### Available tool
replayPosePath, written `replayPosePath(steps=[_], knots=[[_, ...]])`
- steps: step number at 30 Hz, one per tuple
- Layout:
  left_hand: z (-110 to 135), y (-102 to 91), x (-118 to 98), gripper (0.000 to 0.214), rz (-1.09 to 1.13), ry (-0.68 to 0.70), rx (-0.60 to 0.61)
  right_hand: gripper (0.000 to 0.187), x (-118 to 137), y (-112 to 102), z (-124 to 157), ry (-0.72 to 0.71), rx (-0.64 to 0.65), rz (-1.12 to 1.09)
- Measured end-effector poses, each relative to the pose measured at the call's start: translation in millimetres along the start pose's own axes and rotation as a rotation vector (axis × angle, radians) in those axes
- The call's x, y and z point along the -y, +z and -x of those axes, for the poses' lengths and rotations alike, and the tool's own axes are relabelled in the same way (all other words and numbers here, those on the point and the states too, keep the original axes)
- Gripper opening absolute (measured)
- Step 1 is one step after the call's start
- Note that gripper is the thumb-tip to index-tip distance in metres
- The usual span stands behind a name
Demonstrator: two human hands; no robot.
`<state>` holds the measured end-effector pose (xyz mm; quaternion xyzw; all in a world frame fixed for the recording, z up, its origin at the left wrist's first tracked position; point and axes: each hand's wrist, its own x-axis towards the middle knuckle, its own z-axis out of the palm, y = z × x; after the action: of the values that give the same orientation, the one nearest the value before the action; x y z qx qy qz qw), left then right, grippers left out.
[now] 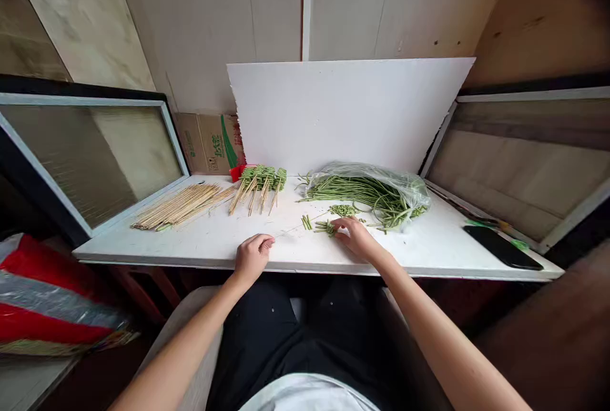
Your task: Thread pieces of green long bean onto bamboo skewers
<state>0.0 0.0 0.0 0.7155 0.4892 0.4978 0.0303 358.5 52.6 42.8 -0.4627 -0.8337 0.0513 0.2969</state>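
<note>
Looking from the head view, one sees the left hand [251,258] closed above the near edge of the bench [166,251], with the fingers curled and the thumb against the forefinger; whether it grips something, I cannot tell. The right hand [355,238] is partly closed, its bent fingertips touching the cut bean pieces [323,227] on the bench; whether it pinches one is hidden. These pieces lie with their long axis roughly from left to right. Just beside them, on the left, short bean pieces [306,222] point away from the person.
</note>
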Motion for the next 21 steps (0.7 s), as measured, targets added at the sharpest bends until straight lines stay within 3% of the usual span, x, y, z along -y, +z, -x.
replayPosePath(steps=[6,14,18,21], knots=[[0.0,2.0,1.8,0.019,0.015,0.010,-0.012,0.018,7.0,-1.0,0.3,-0.058,-0.001,0.154],[0.7,0.7,1.2,0.020,0.011,0.039,-0.014,0.024,6.3,-0.9,0.7,-0.033,0.018,0.187],[0.8,-0.4,1.2,0.020,0.004,0.038,-0.001,0.014,1.6,-0.1,-2.2,0.042,-0.096,-0.142],[0.6,0.0,0.9,0.019,0.025,0.017,0.000,0.030,0.7,0.1,-3.9,0.227,-0.164,-0.593]])
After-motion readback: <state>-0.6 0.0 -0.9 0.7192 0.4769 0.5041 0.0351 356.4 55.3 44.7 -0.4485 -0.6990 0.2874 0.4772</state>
